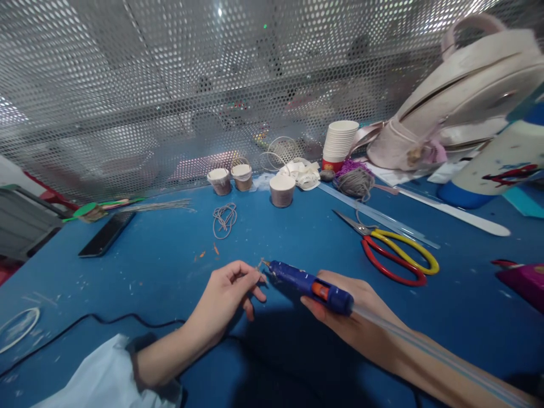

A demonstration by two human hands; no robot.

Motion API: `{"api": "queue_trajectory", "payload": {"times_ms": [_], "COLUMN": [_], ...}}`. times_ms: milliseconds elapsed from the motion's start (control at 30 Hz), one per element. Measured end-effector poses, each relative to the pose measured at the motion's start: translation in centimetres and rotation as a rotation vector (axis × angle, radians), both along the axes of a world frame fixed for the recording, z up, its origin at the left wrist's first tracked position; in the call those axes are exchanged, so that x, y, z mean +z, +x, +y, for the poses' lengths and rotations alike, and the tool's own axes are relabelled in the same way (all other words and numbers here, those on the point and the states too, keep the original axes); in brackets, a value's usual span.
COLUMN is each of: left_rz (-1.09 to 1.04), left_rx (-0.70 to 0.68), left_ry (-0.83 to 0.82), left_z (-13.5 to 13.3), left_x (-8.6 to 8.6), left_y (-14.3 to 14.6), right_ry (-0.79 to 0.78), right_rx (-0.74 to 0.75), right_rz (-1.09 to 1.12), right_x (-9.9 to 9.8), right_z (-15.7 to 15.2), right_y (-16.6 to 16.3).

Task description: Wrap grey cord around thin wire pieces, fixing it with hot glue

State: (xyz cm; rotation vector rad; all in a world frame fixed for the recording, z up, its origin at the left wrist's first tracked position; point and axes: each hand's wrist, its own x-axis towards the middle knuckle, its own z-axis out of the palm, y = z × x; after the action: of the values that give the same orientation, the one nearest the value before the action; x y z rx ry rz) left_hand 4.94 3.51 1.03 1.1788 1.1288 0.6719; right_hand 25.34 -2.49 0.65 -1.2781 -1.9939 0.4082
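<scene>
1. Far left of the left hand: a black smartphone (107,233) lies flat on the blue table (161,266), with a bundle of thin wires (158,206) beyond it. A black cable (85,324) runs along the near edge under the left forearm.
2. Left hand (229,292): fingers curled, thumb and forefinger pinched on a small piece of twine (260,267), too small to make out in detail. Hand rests on the table.
3. Beyond the left hand: a loose loop of string (224,219), then three small twine-wrapped cups (282,190) in a row near the wall.
4. Just right of the left hand: the hot glue gun (309,285), blue body, orange trigger, metal nozzle pointing left and touching or nearly touching the pinched piece. A clear glue stick (425,351) sticks out of its back end along the right forearm.
5. Right hand (352,317): closed around the glue gun body from below, palm upward.
6. Right of and beyond the right hand: scissors (393,249) with one red and one yellow handle, blades shut; a ball of grey twine (356,182); a stack of paper cups (339,143); a pale handbag (463,90).
7. Surface: blue, scuffed, with glue specks. Backdrop: perforated metal screen (170,85) across the far side.
</scene>
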Motion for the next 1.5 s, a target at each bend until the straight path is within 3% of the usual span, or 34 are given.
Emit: {"api": "queue_trajectory", "payload": {"times_ms": [567, 867, 1167, 1333, 1500], "left_rz": [-0.016, 0.02, 0.067, 0.039, -0.005], "left_rx": [0.014, 0.008, 0.0, 0.005, 0.015], "left_ry": [0.007, 0.007, 0.067, 0.054, 0.039], "left_z": [-0.14, -0.19, -0.28, -0.29, -0.2], "left_x": [-0.25, 0.14, 0.22, 0.2, -0.03], "left_y": [0.02, 0.21, 0.17, 0.12, 0.09], "right_ry": [-0.031, -0.028, -0.085, -0.033, -0.07], "right_rx": [-0.058, -0.009, -0.09, -0.022, -0.087], "right_rz": [-0.02, -0.01, -0.013, -0.005, 0.012], "right_x": [0.12, -0.29, 0.34, 0.31, 0.19], "right_z": [-0.11, -0.14, -0.01, -0.05, 0.11], "right_y": [0.1, 0.22, 0.23, 0.33, 0.42]}}
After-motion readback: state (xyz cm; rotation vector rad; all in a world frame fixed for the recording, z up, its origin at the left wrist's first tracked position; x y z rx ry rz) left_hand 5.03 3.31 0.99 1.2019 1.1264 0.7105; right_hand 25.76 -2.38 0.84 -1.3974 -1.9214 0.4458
